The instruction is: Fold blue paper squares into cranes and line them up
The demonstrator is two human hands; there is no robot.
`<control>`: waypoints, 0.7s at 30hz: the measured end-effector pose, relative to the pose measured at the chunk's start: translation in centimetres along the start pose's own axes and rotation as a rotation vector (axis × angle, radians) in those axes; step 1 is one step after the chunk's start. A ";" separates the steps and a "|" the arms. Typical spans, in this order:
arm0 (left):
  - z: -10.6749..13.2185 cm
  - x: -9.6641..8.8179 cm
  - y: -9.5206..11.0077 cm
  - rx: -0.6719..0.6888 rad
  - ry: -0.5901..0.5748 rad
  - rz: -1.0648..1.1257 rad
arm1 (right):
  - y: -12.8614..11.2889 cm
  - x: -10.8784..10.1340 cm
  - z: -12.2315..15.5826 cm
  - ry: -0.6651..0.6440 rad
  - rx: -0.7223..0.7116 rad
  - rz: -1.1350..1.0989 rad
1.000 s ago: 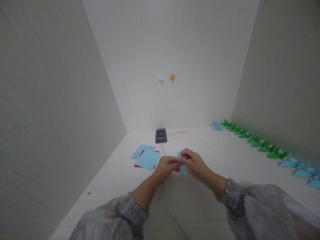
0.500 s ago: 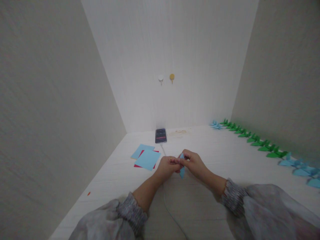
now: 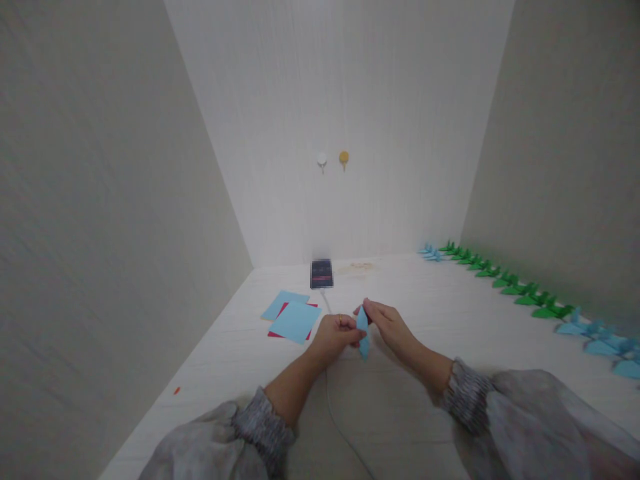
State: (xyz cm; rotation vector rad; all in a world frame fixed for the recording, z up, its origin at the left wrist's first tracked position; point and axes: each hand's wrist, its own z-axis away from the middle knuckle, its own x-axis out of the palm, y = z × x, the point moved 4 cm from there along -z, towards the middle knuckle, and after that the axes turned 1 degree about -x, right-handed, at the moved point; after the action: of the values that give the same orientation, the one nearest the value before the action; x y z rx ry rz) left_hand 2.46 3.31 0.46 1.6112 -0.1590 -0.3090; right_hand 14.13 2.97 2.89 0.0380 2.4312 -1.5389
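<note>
A small folded piece of light blue paper (image 3: 363, 331) is held upright just above the white table (image 3: 450, 313), between both hands. My left hand (image 3: 334, 333), with a ring on one finger, pinches its left side, fingers curled. From the right, my right hand (image 3: 387, 325) grips the paper's top with fingertips pressed together. Both wrists come out of grey patterned sleeves near the bottom of the view.
Light blue and red paper squares (image 3: 293, 317) lie to the left. A phone (image 3: 321, 273) stands at the back with a white cable (image 3: 336, 413) running toward me. Green folded figures (image 3: 505, 279) and blue folded figures (image 3: 603, 337) line the right wall. Two hooks (image 3: 333, 159) hang above.
The blue paper has been turned and now stands more upright between the fingertips. My right fingers have shifted up to its top. Both hands stay in the same place.
</note>
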 end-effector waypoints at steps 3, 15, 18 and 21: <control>0.0 -0.7 0.6 0.038 0.116 0.035 | -0.1 -0.3 0.0 0.074 -0.035 0.087; 0.0 -0.9 0.9 0.041 0.154 0.256 | 0.1 -0.3 0.0 0.059 0.005 0.195; 0.2 -0.7 0.9 0.032 0.074 0.303 | 0.6 -0.4 -0.2 0.074 0.070 0.106; 0.3 -0.7 0.9 0.045 0.042 0.295 | 0.9 -0.4 -0.4 0.069 0.099 0.001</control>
State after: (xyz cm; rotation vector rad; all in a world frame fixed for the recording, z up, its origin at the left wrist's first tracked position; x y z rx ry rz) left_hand 1.80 3.20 1.41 1.6120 -0.3697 -0.0443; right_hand 14.57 3.79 2.36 0.1126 2.4041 -1.6837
